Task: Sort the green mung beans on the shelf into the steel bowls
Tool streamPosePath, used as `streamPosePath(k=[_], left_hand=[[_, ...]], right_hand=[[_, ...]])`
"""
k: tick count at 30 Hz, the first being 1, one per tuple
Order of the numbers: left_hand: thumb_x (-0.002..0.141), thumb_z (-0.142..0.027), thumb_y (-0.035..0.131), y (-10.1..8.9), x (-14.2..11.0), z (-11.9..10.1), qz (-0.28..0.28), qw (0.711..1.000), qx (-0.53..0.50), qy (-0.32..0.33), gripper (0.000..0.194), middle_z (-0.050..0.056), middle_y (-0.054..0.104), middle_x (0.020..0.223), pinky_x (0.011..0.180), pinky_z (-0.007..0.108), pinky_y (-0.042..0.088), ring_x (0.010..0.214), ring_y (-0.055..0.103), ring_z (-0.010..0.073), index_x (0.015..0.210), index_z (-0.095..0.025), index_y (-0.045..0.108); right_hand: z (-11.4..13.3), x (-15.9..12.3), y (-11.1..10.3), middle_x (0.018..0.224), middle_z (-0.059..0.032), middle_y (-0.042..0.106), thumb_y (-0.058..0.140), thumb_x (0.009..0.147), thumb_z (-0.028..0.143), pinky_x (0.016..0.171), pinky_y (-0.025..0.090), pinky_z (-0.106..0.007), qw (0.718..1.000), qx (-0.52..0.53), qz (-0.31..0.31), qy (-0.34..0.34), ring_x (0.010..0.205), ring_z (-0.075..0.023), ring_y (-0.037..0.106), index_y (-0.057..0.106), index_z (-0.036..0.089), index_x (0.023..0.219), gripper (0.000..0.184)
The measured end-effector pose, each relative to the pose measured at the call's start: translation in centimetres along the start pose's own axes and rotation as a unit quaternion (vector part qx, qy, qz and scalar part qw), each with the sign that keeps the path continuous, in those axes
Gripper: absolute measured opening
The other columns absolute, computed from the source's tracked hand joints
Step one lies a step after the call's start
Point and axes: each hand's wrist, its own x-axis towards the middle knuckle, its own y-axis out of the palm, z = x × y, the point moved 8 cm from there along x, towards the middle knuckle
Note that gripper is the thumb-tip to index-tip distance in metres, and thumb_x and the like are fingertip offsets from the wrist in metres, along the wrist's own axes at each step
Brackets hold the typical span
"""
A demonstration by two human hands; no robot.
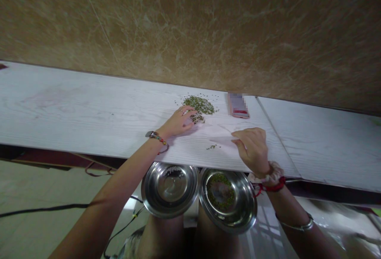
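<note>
My left hand [178, 122] lies at the near-left edge of a spread pile of green mung beans [200, 104], fingers apart and fingertips among the beans. White grains seem mixed into the pile. My right hand [253, 147] is closed in a pinch to the right, over the white tabletop. A thin pale sheet [223, 134] seems to stick out leftward from its fingers; its outline is faint against the table. A few loose beans [212, 147] lie near the front edge, below that sheet.
Two steel bowls rest on my lap against the table edge: the left bowl [149, 197] contains white grains, the right bowl [248, 211] green beans. A phone [238, 106] lies behind my right hand. A brown marbled wall [190, 32] borders the table; cables [44, 210] hang at lower left.
</note>
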Motion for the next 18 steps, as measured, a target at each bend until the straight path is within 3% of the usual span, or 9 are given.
streamPosePath(k=[7,18], left_hand=[[0.088,-0.032,0.053,0.1,-0.1,0.1,-0.001,1.0,-0.004,-0.006,0.042,0.014,0.051,0.132,0.109,0.048,0.037,0.128,0.043,0.0276,0.127,-0.017,0.051],[0.088,-0.032,0.054,0.1,0.0,0.2,0.008,1.0,-0.013,-0.014,0.042,0.015,0.051,0.131,0.11,0.048,0.037,0.127,0.044,0.0273,0.127,-0.016,0.052]], right_hand=[[0.2,-0.3,0.4,0.071,-0.0004,0.069,0.053,0.091,0.019,0.079,0.036,-0.033,0.999,-0.03,0.028,0.029,0.071,-0.0162,0.058,0.061,0.021,0.085,0.01],[2.7,-0.4,-1.1,0.069,0.0011,0.068,0.054,0.09,0.017,0.077,0.038,-0.032,0.998,0.035,0.049,0.01,0.07,-0.0144,0.058,0.059,0.02,0.083,0.01]])
